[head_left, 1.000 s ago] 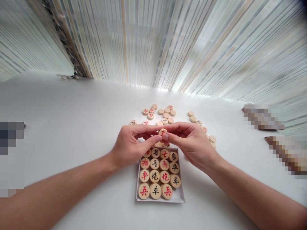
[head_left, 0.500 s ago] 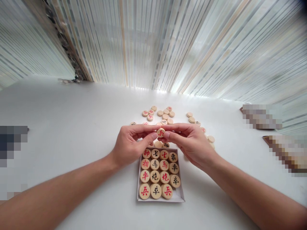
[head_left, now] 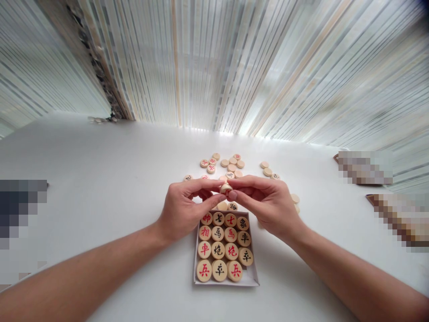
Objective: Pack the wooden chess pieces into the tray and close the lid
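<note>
Between the fingertips of both hands is a round wooden xiangqi piece (head_left: 226, 189), tilted so its red character shows only in part. My left hand (head_left: 189, 203) pinches it from the left with thumb and forefinger. From the other side, the thumb and fingers of my right hand (head_left: 263, 199) grip the same piece. Just below the hands lies a shallow open box (head_left: 252, 277) with rows of pieces marked in red and black. Its near right corner shows bare floor beside a red-marked piece (head_left: 235, 271).
Loose pieces (head_left: 232, 168) lie scattered on the white table (head_left: 127, 170) beyond the hands, some face down. More pieces (head_left: 267, 171) are off to the right. Striped curtains (head_left: 201, 67) hang at the back edge. Blurred-out flat objects (head_left: 398, 219) sit at the far right.
The held piece has tipped, its marked face turning from facing me to slanting downward. Both hands still hold it; the whole view has shifted slightly.
</note>
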`<state>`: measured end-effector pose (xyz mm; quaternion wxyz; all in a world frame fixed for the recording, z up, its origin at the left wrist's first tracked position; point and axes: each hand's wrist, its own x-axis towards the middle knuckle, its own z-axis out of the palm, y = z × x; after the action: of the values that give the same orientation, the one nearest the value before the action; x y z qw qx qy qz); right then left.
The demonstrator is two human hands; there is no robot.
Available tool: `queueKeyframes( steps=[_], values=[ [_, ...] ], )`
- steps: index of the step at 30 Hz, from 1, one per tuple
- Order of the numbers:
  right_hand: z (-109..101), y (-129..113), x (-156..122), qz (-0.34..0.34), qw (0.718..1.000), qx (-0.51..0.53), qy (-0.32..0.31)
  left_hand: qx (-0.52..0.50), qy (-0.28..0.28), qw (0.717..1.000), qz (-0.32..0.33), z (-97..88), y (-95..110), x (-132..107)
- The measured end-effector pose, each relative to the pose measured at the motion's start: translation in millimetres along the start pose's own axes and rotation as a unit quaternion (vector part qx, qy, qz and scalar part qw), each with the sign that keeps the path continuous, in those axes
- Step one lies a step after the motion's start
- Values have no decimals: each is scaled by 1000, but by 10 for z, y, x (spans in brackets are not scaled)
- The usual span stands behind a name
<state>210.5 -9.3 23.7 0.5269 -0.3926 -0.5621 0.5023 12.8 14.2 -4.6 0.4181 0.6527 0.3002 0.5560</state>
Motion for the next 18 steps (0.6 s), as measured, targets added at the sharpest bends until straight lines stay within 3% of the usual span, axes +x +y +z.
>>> queueKeyframes(
  steps=[9,18],
  values=[
    [-40,-40,27,72,997,14,-21,-16,2,1000,-26,-6,5,0],
    [-10,-40,-7,49,998,2,-29,-63,-3,996,-64,-19,42,35]
  ],
)
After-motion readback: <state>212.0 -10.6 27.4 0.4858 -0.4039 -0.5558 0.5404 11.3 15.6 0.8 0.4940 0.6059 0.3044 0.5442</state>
